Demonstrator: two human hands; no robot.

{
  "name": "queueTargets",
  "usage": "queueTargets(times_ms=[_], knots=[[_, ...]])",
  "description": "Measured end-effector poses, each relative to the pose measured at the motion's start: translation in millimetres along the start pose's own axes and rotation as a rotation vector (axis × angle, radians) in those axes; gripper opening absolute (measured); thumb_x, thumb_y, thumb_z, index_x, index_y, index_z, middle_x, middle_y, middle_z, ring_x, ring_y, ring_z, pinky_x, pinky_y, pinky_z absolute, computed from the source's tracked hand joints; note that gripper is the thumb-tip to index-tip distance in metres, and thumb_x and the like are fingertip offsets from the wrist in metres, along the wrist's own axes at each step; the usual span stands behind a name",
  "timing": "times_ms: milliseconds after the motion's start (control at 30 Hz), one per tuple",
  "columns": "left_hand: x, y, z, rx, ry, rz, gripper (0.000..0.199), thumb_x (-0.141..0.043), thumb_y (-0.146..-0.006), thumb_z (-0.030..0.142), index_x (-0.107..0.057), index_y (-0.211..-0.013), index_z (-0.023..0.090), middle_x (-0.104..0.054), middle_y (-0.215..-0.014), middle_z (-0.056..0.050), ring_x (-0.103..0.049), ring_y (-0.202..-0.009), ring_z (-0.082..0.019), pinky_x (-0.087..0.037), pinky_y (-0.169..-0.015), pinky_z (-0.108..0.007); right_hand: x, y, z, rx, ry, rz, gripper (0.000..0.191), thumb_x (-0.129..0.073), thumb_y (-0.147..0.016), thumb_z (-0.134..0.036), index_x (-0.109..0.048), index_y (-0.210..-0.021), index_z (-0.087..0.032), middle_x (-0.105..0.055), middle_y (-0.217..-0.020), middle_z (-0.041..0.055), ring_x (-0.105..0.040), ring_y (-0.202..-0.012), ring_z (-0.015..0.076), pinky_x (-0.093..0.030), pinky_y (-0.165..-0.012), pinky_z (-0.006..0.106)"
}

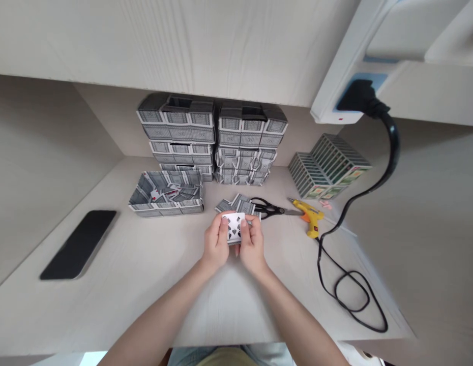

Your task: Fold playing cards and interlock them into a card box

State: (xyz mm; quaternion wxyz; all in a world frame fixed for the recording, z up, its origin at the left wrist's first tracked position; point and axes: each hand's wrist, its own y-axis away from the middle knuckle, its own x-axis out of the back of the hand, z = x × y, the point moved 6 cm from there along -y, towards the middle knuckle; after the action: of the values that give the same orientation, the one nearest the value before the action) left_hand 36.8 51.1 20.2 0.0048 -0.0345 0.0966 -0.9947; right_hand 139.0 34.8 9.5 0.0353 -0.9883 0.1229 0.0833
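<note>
A playing card (pixel 234 227), face up with black spades, is held between my two hands above the desk. My left hand (pixel 216 240) grips its left edge, thumb on top and fingers beneath. At the right edge my right hand (pixel 252 243) pinches it the same way. Whether more cards lie under it is hard to make out. Just beyond my fingers, several loose cards (pixel 244 205) rest back side up. Black-handled scissors (pixel 267 207) lie to their right. An open box made of cards (pixel 171 207), with card pieces inside, stands to the left.
Stacked card boxes (pixel 196 133) and a second stack (pixel 252 133) stand at the back. A yellow glue gun (pixel 312 216) lies right, its black cord (pixel 347 203) running to a power strip (pixel 335 101). Boxed packs (pixel 330 165) sit back right; a phone (pixel 80 245) lies left. A shelf overhangs.
</note>
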Motion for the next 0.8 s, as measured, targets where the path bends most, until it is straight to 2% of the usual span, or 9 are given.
queueTargets(times_ms=[100, 233, 333, 433, 600, 800], knots=[[-2.2, 1.0, -1.8, 0.028, 0.073, -0.036, 0.039, -0.037, -0.085, 0.043, -0.055, -0.108, 0.018, -0.062, -0.09, -0.005, -0.056, -0.067, -0.013, -0.044, -0.056, -0.021, 0.2, -1.3, 1.1, -0.004, -0.006, -0.018, 0.026, -0.043, -0.084, -0.049, -0.041, -0.089, -0.024, -0.045, -0.051, -0.008, -0.037, -0.029, 0.0062, -0.031, -0.026, 0.019], [-3.3, 1.3, -1.9, 0.062, 0.12, -0.036, 0.038, -0.039, -0.084, 0.041, -0.055, -0.109, 0.017, -0.064, -0.085, -0.004, -0.053, -0.05, -0.01, -0.042, -0.044, -0.021, 0.1, -2.3, 4.1, -0.005, -0.016, -0.031, 0.025, -0.043, -0.084, -0.048, -0.039, -0.089, -0.024, -0.046, -0.052, -0.0078, -0.039, -0.029, 0.007, -0.034, -0.027, 0.02], [-3.9, 0.8, -3.9, 0.083, 0.147, -0.021, 0.032, -0.04, -0.083, 0.039, -0.055, -0.102, 0.018, -0.062, -0.073, -0.001, -0.048, -0.039, -0.009, -0.039, -0.036, -0.021, -0.6, -2.4, 5.8, -0.02, -0.05, -0.039, 0.025, -0.044, -0.084, -0.048, -0.038, -0.088, -0.024, -0.046, -0.052, -0.0083, -0.04, -0.029, 0.0073, -0.034, -0.027, 0.02], [-5.8, 0.6, -9.2, 0.119, 0.209, -0.029, 0.027, -0.042, -0.082, 0.04, -0.052, -0.097, 0.019, -0.054, -0.054, 0.005, -0.044, -0.03, -0.008, -0.036, -0.029, -0.021, -2.0, -3.3, 5.9, -0.052, -0.095, -0.079, 0.024, -0.045, -0.083, -0.048, -0.038, -0.086, -0.025, -0.046, -0.048, -0.0093, -0.04, -0.027, 0.0083, -0.032, -0.027, 0.02], [-8.7, 0.2, -13.4, 0.147, 0.284, -0.062, 0.023, -0.043, -0.082, 0.039, -0.049, -0.093, 0.02, -0.049, -0.044, 0.007, -0.045, -0.026, -0.01, -0.034, -0.026, -0.02, -4.2, -5.6, 2.2, -0.086, -0.167, -0.166, 0.022, -0.046, -0.083, -0.045, -0.039, -0.087, -0.024, -0.044, -0.04, -0.0105, -0.047, -0.031, 0.0113, -0.033, -0.03, 0.02], [-8.5, -1.4, -9.5, 0.143, 0.323, -0.059, 0.022, -0.045, -0.081, 0.038, -0.048, -0.091, 0.019, -0.047, -0.039, 0.009, -0.045, -0.025, -0.011, -0.034, -0.024, -0.019, -5.6, -6.4, 0.6, -0.066, -0.166, -0.189, 0.02, -0.044, -0.084, -0.042, -0.04, -0.091, -0.024, -0.046, -0.039, -0.0109, -0.046, -0.029, 0.0105, -0.034, -0.029, 0.018]])
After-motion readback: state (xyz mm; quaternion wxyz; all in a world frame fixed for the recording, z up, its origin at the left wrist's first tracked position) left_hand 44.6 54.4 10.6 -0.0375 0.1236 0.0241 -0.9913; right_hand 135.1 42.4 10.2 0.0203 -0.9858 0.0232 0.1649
